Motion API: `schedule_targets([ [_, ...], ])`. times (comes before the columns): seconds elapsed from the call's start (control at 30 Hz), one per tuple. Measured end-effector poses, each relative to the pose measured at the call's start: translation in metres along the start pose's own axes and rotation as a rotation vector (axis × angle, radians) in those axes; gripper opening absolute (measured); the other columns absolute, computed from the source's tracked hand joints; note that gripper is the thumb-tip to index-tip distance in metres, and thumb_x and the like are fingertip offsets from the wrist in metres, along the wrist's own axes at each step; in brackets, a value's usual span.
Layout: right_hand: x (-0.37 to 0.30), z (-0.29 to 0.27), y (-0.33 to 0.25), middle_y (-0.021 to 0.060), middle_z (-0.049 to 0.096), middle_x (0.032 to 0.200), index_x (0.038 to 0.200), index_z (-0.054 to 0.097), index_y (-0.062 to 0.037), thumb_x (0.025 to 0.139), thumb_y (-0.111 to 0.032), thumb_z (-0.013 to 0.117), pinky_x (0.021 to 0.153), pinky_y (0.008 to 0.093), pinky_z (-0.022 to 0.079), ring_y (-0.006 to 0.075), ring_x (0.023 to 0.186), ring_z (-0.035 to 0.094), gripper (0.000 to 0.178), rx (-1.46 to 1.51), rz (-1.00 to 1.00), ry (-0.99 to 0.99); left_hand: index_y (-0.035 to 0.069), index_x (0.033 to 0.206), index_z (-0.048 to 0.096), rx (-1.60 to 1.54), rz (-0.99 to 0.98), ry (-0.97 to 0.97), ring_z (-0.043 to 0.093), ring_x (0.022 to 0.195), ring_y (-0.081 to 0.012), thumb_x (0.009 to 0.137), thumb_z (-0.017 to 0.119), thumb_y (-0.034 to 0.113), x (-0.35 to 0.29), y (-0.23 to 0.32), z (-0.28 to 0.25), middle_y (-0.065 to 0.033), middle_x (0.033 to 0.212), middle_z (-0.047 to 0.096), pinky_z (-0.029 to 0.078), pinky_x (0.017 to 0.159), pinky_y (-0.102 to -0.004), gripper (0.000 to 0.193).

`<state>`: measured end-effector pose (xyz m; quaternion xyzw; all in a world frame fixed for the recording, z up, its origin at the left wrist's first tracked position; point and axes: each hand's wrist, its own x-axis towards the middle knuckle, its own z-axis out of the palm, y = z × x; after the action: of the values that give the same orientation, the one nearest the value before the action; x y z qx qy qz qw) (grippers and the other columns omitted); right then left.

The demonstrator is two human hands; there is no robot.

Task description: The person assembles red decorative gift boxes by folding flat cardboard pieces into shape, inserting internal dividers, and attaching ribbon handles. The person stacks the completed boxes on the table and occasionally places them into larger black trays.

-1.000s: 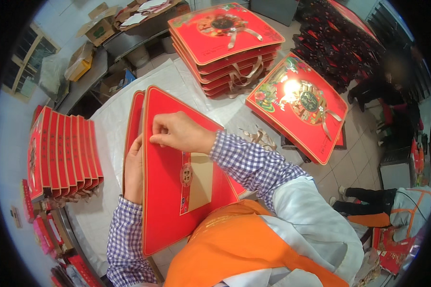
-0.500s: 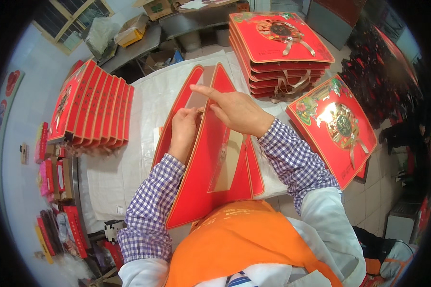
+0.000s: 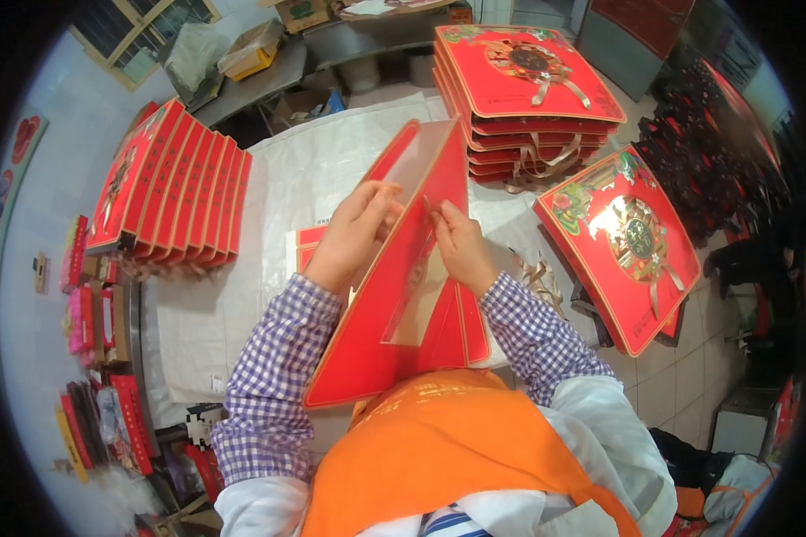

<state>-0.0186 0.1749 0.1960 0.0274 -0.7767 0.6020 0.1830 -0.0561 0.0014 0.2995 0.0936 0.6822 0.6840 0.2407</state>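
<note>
A red gift box (image 3: 358,353) with gold-edged panels stands open and tilted in front of me, its near side against my orange apron. A pale cut-out window (image 3: 421,304) shows on its right-hand panel. My left hand (image 3: 356,234) reaches in between the panels, fingers curled near the panel's inner face; whatever they hold is hidden. On the panel's outer side, my right hand (image 3: 463,246) pinches close to the upper edge, its fingertips at a small brownish bit too small to name. A part of another red panel (image 3: 309,237) shows behind my left hand.
Red boxes stand in a row (image 3: 175,192) at the left. A stack of red boxes with ribbons (image 3: 528,80) rises at the far right, and another decorated box (image 3: 622,246) lies nearer. White sheeting (image 3: 260,295) covers the table. Loose ribbons (image 3: 537,277) lie right of my right hand.
My right hand has come down from over the panel's top edge to its outer face, now pinching there. My left hand has risen slightly, and the box's top has shifted right.
</note>
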Motion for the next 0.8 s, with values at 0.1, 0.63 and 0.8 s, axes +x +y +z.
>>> schedule_targets([
  [0.1, -0.014, -0.020, 0.003, 0.0193, 0.060, 0.076, 0.099, 0.060, -0.0005, 0.100, -0.015, 0.052, 0.061, 0.0339, 0.046, 0.0284, 0.066, 0.061, 0.017, -0.029, 0.111, -0.098, -0.001, 0.119, 0.060, 0.283, 0.047, -0.176, 0.058, 0.086, -0.0091, 0.101, 0.053, 0.027, -0.035, 0.013, -0.008, -0.0046, 0.102, 0.064, 0.050, 0.079, -0.0261, 0.034],
  [0.63, -0.123, -0.228, 0.008, -0.0007, 0.047, 0.072, 0.107, 0.060, -0.0029, 0.100, -0.013, 0.051, 0.052, 0.0193, 0.031, 0.0048, 0.057, 0.038, 0.015, 0.747, 0.260, 0.037, -0.008, 0.084, 0.061, 0.753, 0.002, 0.213, 0.041, 0.060, -0.0062, 0.094, 0.064, 0.016, -0.108, 0.001, -0.051, -0.0027, 0.061, 0.047, 0.036, 0.051, -0.0300, 0.026],
  [0.8, -0.136, -0.249, -0.019, 0.0150, 0.067, 0.088, 0.103, 0.060, 0.0025, 0.098, -0.009, 0.050, 0.066, 0.0294, 0.053, 0.0176, 0.072, 0.063, 0.016, 1.010, 0.082, -0.001, -0.008, 0.088, 0.062, 0.762, 0.006, 0.268, 0.048, 0.064, -0.0058, 0.096, 0.060, 0.013, -0.116, 0.001, -0.056, -0.0024, 0.069, 0.058, 0.041, 0.055, -0.0284, 0.023],
])
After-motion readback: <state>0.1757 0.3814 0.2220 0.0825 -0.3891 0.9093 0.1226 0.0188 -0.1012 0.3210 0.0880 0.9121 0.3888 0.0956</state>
